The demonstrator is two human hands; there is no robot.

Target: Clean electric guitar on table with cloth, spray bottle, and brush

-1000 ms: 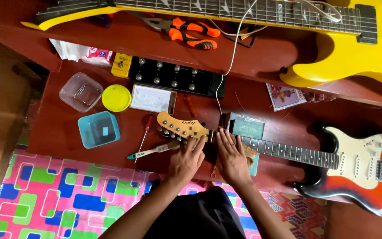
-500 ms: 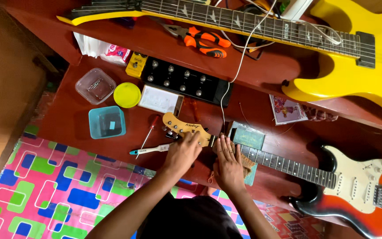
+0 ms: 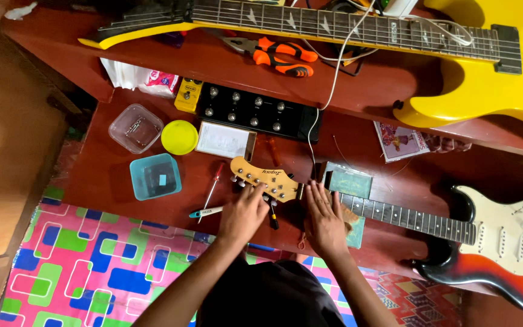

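Note:
A sunburst electric guitar (image 3: 503, 254) lies flat on a dark red table (image 3: 110, 194), its neck (image 3: 413, 219) pointing left. My left hand (image 3: 244, 213) rests on the near edge of the wooden headstock (image 3: 266, 177), fingers at the tuning pegs. Just right of it, my right hand (image 3: 324, 219) lies palm down over the first frets, fingers spread. Neither hand grips a tool. A small screwdriver (image 3: 209, 195) and a teal-handled tool (image 3: 206, 212) lie just left of my left hand.
A yellow electric guitar (image 3: 467, 66) lies on the raised shelf behind, with orange pliers (image 3: 286, 57) beside it. A black multi-knob pedal (image 3: 255, 111), a yellow lid (image 3: 179, 137), a clear tub (image 3: 135, 128), a blue tub (image 3: 155, 176) and a white cable (image 3: 328, 91) crowd the table. A patterned mat (image 3: 86, 266) lies below.
The view has shifted slightly, so everything sits a little further right. My left hand has crept up onto the headstock's pegs; my right hand stays on the neck.

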